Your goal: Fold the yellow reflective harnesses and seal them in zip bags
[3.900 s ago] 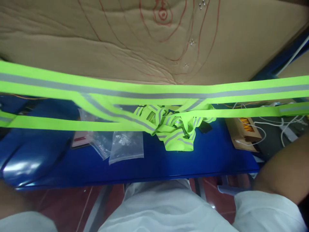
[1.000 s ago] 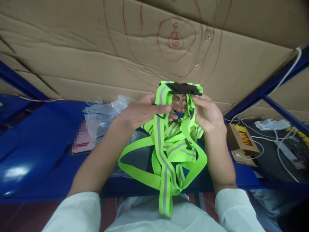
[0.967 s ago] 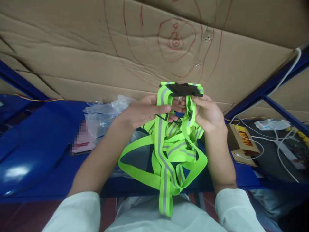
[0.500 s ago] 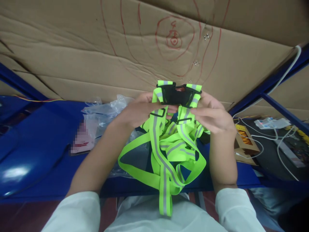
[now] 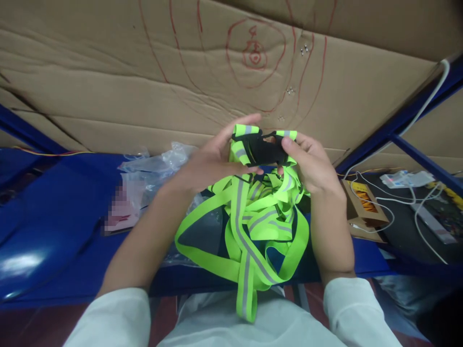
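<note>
Between my two hands is a black plastic buckle (image 5: 265,149), joined to the neon-yellow straps of a reflective harness (image 5: 240,212) with a grey stripe. My left hand (image 5: 217,161) grips the buckle's left end, with the thumb below and the fingers behind the strap. My right hand (image 5: 309,156) closes on the right end, its thumb pressed on the black plastic. The remaining straps lie in a tangled heap beneath, and one loop hangs over the table's front edge. Fingers behind the buckle are partly hidden.
Clear plastic bags (image 5: 155,168) lie on the blue table (image 5: 65,212) at the left, beside a blurred-out flat item (image 5: 123,209). An open cardboard box (image 5: 365,207) and white cables (image 5: 415,193) are at the right. A cardboard wall (image 5: 108,96) with red marks stands behind.
My right thumb has moved up from the strap onto the buckle's face. My left fingers have shifted upward behind the strap, and the right strap's slider no longer shows.
</note>
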`<state>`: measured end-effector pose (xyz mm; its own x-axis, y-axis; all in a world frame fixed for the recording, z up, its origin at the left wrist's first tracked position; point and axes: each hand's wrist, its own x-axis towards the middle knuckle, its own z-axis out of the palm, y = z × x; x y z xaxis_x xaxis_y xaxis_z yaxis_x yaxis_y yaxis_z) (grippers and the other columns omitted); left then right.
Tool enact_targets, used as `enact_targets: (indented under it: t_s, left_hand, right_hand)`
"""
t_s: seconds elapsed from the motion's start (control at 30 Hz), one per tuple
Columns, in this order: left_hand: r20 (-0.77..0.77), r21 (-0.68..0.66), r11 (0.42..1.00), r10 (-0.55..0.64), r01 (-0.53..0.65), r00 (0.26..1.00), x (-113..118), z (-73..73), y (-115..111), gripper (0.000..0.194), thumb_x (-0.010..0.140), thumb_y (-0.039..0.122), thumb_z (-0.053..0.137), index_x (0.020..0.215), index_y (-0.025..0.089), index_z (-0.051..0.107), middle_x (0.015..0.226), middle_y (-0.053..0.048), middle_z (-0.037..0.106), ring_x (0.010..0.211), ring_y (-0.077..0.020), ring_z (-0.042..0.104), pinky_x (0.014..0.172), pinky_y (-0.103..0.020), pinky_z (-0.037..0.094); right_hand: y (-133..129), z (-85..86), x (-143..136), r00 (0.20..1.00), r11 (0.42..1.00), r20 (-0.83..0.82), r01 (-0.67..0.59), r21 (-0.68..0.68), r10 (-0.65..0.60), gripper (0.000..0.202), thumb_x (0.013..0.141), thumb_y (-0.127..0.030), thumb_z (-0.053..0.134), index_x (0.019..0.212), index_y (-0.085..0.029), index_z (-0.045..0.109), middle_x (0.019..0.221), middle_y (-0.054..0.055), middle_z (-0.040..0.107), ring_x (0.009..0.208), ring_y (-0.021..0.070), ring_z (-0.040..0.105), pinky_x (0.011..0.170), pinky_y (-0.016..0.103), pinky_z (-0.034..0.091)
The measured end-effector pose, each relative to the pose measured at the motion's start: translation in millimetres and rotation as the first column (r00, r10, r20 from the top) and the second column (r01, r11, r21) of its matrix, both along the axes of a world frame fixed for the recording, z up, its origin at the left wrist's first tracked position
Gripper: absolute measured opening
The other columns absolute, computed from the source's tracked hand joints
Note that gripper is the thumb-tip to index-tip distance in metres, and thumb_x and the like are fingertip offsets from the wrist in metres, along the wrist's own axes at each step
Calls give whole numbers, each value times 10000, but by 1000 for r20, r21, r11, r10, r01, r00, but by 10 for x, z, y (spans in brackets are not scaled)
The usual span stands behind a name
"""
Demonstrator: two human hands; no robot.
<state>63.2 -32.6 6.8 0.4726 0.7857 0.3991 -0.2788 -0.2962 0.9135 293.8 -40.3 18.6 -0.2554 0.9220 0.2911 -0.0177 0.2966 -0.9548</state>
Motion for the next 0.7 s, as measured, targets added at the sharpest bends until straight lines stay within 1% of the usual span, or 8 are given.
enact_targets:
  t_s: [0.07, 0.13, 0.23, 0.3, 0.4, 0.5, 0.63, 0.7]
  left_hand:
    - [27, 175, 979, 101, -104, 995, 20, -7, -3, 660, 733, 222, 974, 1332, 286, 704, 1337, -43, 721, 1055, -215, 745, 927, -336, 604]
    - [66, 234, 952, 188, -199, 980, 50, -15, -15, 377, 774, 291, 958, 1093, 219, 772, 1121, -42, 776, 963, -188, 732, 859, -305, 585]
    - [126, 122, 922, 353, -367, 927, 89, -26, -40, 287, 853, 443, 889, 949, 199, 773, 887, -16, 765, 743, -150, 685, 695, -279, 546]
    - [116, 62, 898, 426, -435, 897, 98, -18, -57, 302, 876, 479, 854, 956, 197, 778, 912, -17, 770, 768, -160, 694, 705, -279, 554]
    - [27, 32, 936, 351, -352, 936, 76, 23, -72, 310, 833, 397, 892, 1042, 194, 789, 1082, -39, 787, 944, -198, 735, 829, -286, 586]
    - [27, -86, 981, 175, -173, 984, 31, 55, -65, 510, 777, 285, 927, 1249, 221, 744, 1207, -52, 771, 1044, -226, 750, 916, -318, 601]
    - [132, -233, 969, 112, -79, 985, -6, 56, -23, 580, 767, 242, 921, 1297, 247, 686, 1073, -31, 786, 989, -252, 776, 906, -375, 622]
    - [168, -288, 956, 109, -57, 980, 11, 54, -10, 498, 784, 250, 903, 1236, 237, 694, 1025, -24, 782, 996, -266, 780, 910, -389, 623]
  right_hand:
    - [-16, -10, -28, 1000, 1000, -4, -11, 25, 11, 571, 898, -760, 717, 1177, -268, 788, 1067, 37, 789, 852, 215, 761, 682, 333, 663]
    - [-35, -19, -34, 996, 995, 13, -90, 44, 90, 684, 874, -852, 657, 1258, -294, 755, 1198, 35, 775, 1095, 265, 762, 896, 401, 676]
    - [-47, -33, -23, 975, 975, 68, -215, 58, 211, 824, 762, -841, 787, 1385, -311, 688, 1331, 31, 741, 1288, 302, 694, 1080, 452, 611]
    - [-29, -45, -27, 975, 975, 84, -213, 63, 208, 806, 728, -761, 873, 1361, -292, 701, 1329, 36, 745, 1288, 301, 692, 1096, 451, 600]
    - [29, -64, -48, 992, 989, 63, -115, 88, 109, 617, 768, -617, 918, 1250, -272, 746, 1243, 24, 773, 1165, 264, 735, 1070, 439, 608]
    - [73, -72, -47, 998, 994, 54, -43, 100, 38, 543, 761, -497, 955, 1213, -268, 760, 1212, 14, 776, 1088, 237, 750, 1072, 432, 601]
    - [67, -63, -27, 989, 991, 105, -109, 79, 100, 629, 779, -491, 942, 1333, -305, 711, 1265, 10, 762, 1126, 241, 742, 1094, 453, 587]
    - [72, -67, -36, 987, 980, 133, -112, 166, 90, 592, 806, -514, 917, 1327, -320, 715, 1314, 7, 744, 1202, 247, 717, 1134, 460, 559]
